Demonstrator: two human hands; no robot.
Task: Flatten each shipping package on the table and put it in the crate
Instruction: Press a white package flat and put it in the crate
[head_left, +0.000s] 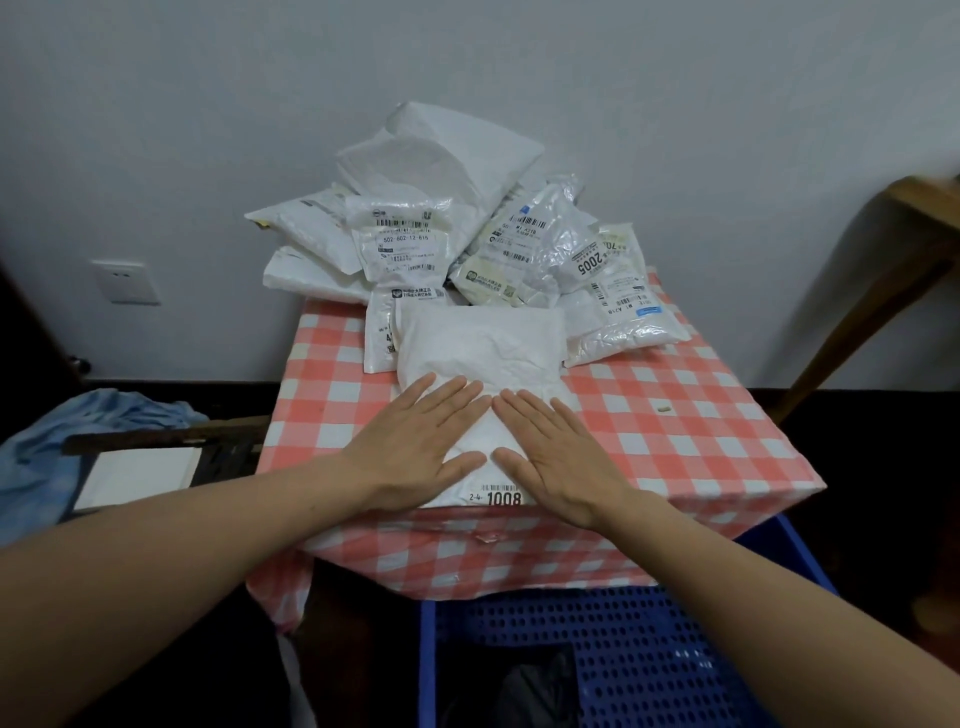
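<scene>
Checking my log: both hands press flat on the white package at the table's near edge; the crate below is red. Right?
No: the head view shows a blue crate, not red. The rest holds: left hand and right hand press flat on the white package at the table's near edge.

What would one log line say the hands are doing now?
step: flattening | left hand: pressing flat on white package | right hand: pressing same package | pile of packages: behind, on table | blue crate: below table's near edge
</scene>
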